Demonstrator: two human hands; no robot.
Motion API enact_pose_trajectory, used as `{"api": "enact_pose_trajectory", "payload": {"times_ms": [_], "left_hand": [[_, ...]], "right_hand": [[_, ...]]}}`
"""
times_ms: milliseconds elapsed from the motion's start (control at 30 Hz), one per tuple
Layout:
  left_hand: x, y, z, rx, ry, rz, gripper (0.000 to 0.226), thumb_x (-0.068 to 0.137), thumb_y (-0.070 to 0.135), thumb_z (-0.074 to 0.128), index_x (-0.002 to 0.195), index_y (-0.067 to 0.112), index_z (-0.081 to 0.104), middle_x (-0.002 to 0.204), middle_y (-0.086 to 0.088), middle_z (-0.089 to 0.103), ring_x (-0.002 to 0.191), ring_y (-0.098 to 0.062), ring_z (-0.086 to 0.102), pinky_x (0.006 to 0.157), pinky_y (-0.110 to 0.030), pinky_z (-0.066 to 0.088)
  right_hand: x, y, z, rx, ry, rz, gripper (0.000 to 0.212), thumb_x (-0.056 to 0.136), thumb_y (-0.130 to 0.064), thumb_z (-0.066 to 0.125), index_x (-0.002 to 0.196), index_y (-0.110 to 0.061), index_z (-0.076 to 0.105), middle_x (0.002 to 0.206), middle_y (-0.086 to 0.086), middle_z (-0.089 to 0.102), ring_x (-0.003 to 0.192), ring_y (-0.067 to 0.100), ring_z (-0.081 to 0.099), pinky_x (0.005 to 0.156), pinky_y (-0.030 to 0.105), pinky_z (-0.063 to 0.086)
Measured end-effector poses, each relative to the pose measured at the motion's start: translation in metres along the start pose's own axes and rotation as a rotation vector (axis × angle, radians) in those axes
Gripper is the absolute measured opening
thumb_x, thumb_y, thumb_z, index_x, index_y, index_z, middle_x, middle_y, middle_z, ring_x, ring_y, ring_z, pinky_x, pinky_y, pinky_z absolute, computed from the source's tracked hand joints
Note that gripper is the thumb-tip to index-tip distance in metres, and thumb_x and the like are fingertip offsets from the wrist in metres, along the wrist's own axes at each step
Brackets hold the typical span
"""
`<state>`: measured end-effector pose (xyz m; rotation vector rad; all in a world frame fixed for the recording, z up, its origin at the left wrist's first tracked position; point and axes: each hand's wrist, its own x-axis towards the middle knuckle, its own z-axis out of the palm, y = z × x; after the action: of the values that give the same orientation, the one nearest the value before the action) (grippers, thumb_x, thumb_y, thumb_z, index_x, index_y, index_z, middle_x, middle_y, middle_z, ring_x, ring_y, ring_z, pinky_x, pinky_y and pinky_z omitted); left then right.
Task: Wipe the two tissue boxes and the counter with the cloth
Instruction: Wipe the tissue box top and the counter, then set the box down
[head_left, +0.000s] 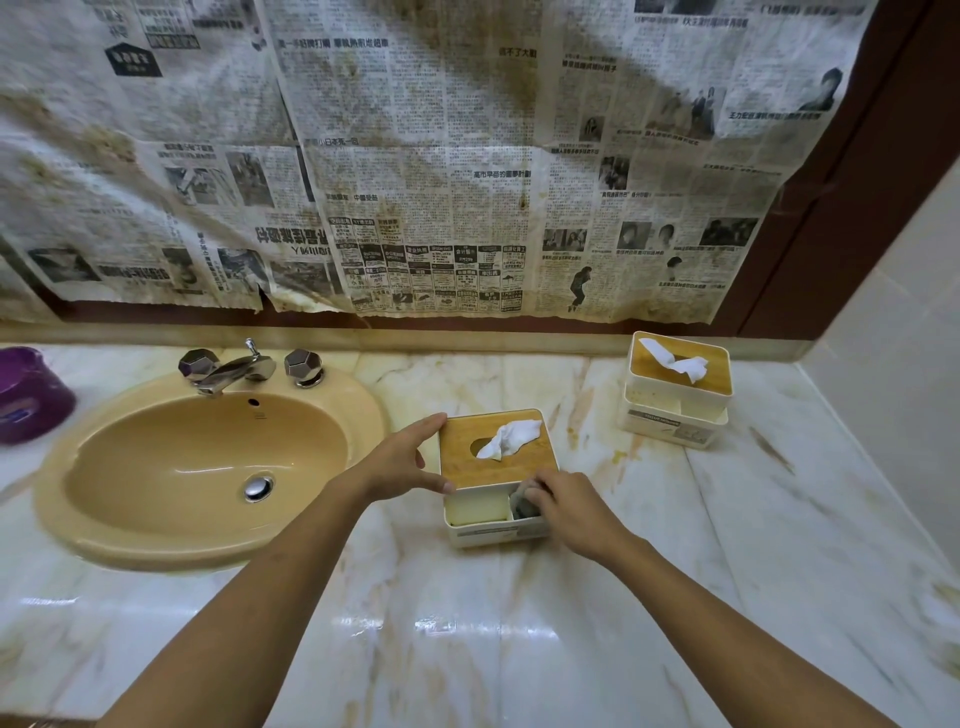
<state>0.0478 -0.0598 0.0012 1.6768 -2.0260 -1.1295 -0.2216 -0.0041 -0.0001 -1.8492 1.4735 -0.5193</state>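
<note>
Surface (467, 623) of pale veined marble across lower half of head view, brownish stains near 3 o'clock. Near tissue box (493, 535) just below centre, toward 5 o'clock, upright on surface, wooden lid on top, white tissue poking from lid slot. Left grip (402, 460) at 9 o'clock side of that box, spread wide: forefinger on far-left lid corner, thumb on near-left corner, left edge held between them. Right grip (569, 506) at box's 4 o'clock corner, fingers curled round grey cloth (522, 506). Cloth bunched and pushed down into right-hand front compartment. Far tissue box (675, 421) at 2 o'clock from near one, well apart, close to back wall, same build, tissue lying across its lid. Tan sink (208, 452) at 9 o'clock from near box, set into surface. Chrome faucet (234, 369) at sink's 12 o'clock rim. Purple container (31, 395) at frame's 9 o'clock edge, partly cut off. Stained newspaper sheets (415, 156) over wall at 12 o'clock.
</note>
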Motion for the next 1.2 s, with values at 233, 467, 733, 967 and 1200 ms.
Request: {"api": "enact_pose_trajectory", "payload": {"times_ms": [233, 467, 733, 967, 1200], "left_hand": [[0.0, -0.005, 0.002, -0.035, -0.027, -0.019, 0.113, 0.067, 0.04, 0.088, 0.155, 0.033, 0.018, 0.154, 0.017, 0.028, 0.115, -0.014, 0.054, 0.087, -0.022, 0.044], [0.002, -0.002, 0.003, -0.071, -0.061, -0.039, 0.109, 0.069, 0.036, 0.087, 0.153, 0.039, 0.019, 0.151, 0.02, 0.029, 0.125, -0.015, 0.049, 0.095, -0.029, 0.045], [0.006, -0.003, 0.005, -0.082, -0.03, -0.041, 0.115, 0.065, 0.039, 0.089, 0.155, 0.035, 0.019, 0.153, 0.019, 0.029, 0.123, -0.014, 0.049, 0.09, -0.025, 0.042], [0.004, -0.003, 0.005, -0.112, -0.028, -0.033, 0.113, 0.065, 0.037, 0.09, 0.155, 0.035, 0.021, 0.152, 0.02, 0.029, 0.119, -0.013, 0.053, 0.086, -0.021, 0.042], [0.001, -0.004, 0.007, -0.146, -0.016, -0.015, 0.113, 0.065, 0.037, 0.09, 0.154, 0.034, 0.022, 0.153, 0.02, 0.028, 0.113, -0.01, 0.057, 0.084, -0.017, 0.046]], "right_hand": [[-0.006, 0.005, -0.032, 0.475, 0.256, 0.092, 0.017, 0.101, -0.016, 0.049, 0.092, -0.017, 0.063, 0.088, 0.0, 0.066, 0.081, 0.013, 0.06, 0.072, 0.026, 0.048], [-0.006, 0.001, -0.058, 0.841, 0.41, 0.261, 0.02, 0.105, -0.027, 0.038, 0.105, -0.013, 0.053, 0.111, 0.013, 0.058, 0.101, 0.028, 0.063, 0.064, 0.047, 0.061], [-0.002, -0.009, -0.075, 1.023, 0.292, 0.135, 0.026, 0.089, -0.006, 0.067, 0.113, -0.01, 0.059, 0.108, 0.012, 0.07, 0.099, 0.021, 0.069, 0.082, 0.032, 0.056], [0.003, 0.0, -0.044, 0.046, 0.316, -0.257, 0.023, 0.08, 0.007, 0.065, 0.091, -0.013, 0.07, 0.084, -0.015, 0.065, 0.076, 0.0, 0.059, 0.068, 0.009, 0.041], [0.025, 0.012, -0.009, -0.378, 0.223, -0.246, 0.019, 0.094, -0.016, 0.057, 0.108, -0.019, 0.069, 0.11, -0.002, 0.06, 0.097, 0.025, 0.052, 0.083, 0.029, 0.043]]}}
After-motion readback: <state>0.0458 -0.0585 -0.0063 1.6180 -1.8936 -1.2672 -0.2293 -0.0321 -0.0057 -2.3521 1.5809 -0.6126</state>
